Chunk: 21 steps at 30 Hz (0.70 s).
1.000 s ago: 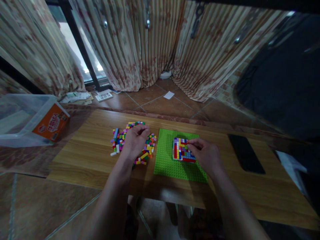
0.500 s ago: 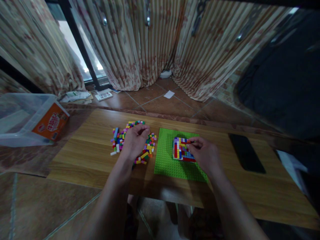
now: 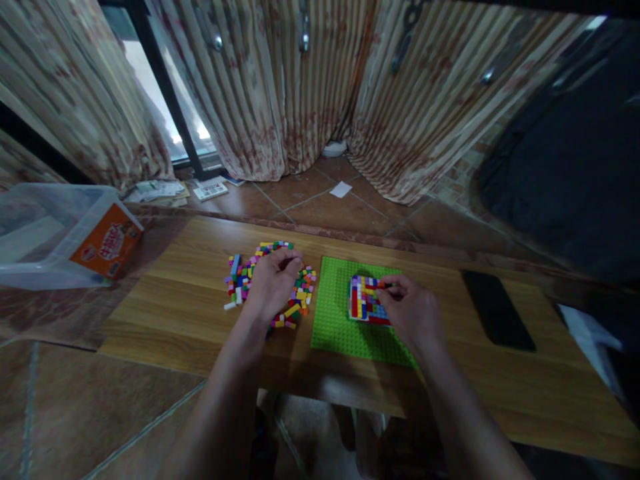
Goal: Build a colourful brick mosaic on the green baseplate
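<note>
A loose heap of small coloured building bricks (image 3: 301,293) lies on the wooden table, left of a green studded baseplate (image 3: 333,333). Over the heap hovers my left hand (image 3: 273,283), fingers curled and thumb close to the index finger; whatever it may hold is too small to make out. A low block of multicoloured bricks (image 3: 361,303) stands on the baseplate. At that block's upper right, my right hand (image 3: 413,310) pinches a small, reddish building brick (image 3: 383,285) between thumb and fingertips. This hand covers the block's right side.
A black phone-like slab (image 3: 497,310) lies on the table (image 3: 165,300) to the right. Beyond the left end stands a clear plastic bin (image 3: 45,267) with an orange label. Curtains (image 3: 310,100) hang behind, and papers (image 3: 341,189) lie on the tiled floor.
The whole view has shifted slightly, so everything appears a little farther right. Both hands keep nearly the same places and poses over the heap and the brick block.
</note>
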### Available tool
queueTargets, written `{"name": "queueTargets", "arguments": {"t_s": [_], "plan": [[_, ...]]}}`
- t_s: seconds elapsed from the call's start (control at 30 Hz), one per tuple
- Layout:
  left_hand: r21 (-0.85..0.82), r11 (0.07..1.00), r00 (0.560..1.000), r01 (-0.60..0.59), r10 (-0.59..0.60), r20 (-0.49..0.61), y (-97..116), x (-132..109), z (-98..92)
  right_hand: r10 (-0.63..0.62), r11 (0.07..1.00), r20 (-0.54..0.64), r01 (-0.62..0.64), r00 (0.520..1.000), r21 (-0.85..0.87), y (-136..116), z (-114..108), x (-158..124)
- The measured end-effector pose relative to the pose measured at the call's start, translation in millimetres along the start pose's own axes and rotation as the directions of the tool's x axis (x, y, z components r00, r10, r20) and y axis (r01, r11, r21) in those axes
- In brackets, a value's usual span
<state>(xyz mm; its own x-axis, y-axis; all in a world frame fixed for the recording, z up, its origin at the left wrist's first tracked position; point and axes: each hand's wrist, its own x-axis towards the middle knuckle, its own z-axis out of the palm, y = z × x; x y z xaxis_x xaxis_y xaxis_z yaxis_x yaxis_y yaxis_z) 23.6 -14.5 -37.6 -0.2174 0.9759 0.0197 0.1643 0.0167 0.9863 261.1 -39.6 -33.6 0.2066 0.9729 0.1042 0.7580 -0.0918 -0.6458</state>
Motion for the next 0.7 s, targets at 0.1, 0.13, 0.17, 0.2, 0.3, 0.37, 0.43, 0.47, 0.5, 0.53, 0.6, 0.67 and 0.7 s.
{"name": "queueTargets", "arguments": {"t_s": [0.1, 0.13, 0.17, 0.2, 0.3, 0.37, 0.43, 0.47, 0.5, 0.53, 0.6, 0.67, 0.7], "plan": [[0.006, 1.000, 1.000, 0.003, -0.003, 0.004, -0.8, 0.0, -0.7, 0.024, 1.000, -0.003, -0.024, 1.000, 0.016, -0.5, 1.9, 1.4], [0.013, 1.000, 1.000, 0.002, -0.002, 0.006, -1.3, 0.1, -1.0, 0.028, 0.999, -0.004, -0.028, 1.000, 0.016, -0.6, 2.2, 1.9], [0.022, 1.000, 1.000, -0.001, 0.001, 0.008, -2.0, 0.4, -1.2, 0.031, 0.999, -0.006, -0.031, 0.999, 0.015, -0.7, 2.5, 2.2], [0.031, 0.999, 1.000, -0.008, 0.007, 0.012, -2.7, 0.6, -1.4, 0.029, 1.000, -0.006, -0.029, 1.000, 0.012, -0.7, 2.7, 2.4], [0.052, 0.998, 0.999, -0.027, 0.026, 0.021, -4.4, 1.3, -1.8, 0.009, 1.000, -0.007, -0.009, 1.000, 0.001, -1.0, 3.2, 2.2], [0.056, 0.998, 0.999, -0.030, 0.029, 0.020, -4.4, 1.2, -1.8, 0.010, 1.000, -0.008, -0.010, 1.000, -0.002, -1.6, 3.9, 1.7], [0.056, 0.998, 1.000, -0.024, 0.023, 0.017, -3.3, 0.6, -1.4, 0.019, 1.000, -0.010, -0.019, 1.000, -0.005, -2.3, 4.6, 1.1], [0.053, 0.998, 1.000, -0.019, 0.018, 0.013, -2.3, 0.1, -1.2, 0.022, 1.000, -0.010, -0.022, 1.000, -0.004, -2.5, 4.7, 0.9], [0.049, 0.999, 1.000, -0.014, 0.013, 0.009, -1.3, -0.4, -1.1, 0.023, 1.000, -0.008, -0.023, 1.000, -0.001, -2.5, 4.6, 0.6], [0.046, 0.999, 1.000, -0.008, 0.008, 0.006, -0.3, -0.8, -1.2, 0.022, 1.000, -0.005, -0.022, 1.000, 0.004, -2.1, 4.1, 0.5], [0.039, 0.999, 1.000, 0.001, 0.000, -0.007, 1.0, -0.9, -2.2, 0.024, 0.999, -0.005, -0.024, 1.000, 0.030, -0.1, 2.2, 0.8], [0.035, 0.999, 1.000, 0.008, -0.007, -0.026, 1.0, 0.2, -4.5, 0.034, 0.996, -0.038, -0.031, 0.999, 0.086, 2.9, -0.6, 2.3], [0.032, 0.999, 0.999, 0.010, -0.009, -0.039, 0.7, 1.1, -6.0, 0.037, 0.992, -0.070, -0.028, 0.997, 0.123, 4.4, -2.0, 3.4]]}}
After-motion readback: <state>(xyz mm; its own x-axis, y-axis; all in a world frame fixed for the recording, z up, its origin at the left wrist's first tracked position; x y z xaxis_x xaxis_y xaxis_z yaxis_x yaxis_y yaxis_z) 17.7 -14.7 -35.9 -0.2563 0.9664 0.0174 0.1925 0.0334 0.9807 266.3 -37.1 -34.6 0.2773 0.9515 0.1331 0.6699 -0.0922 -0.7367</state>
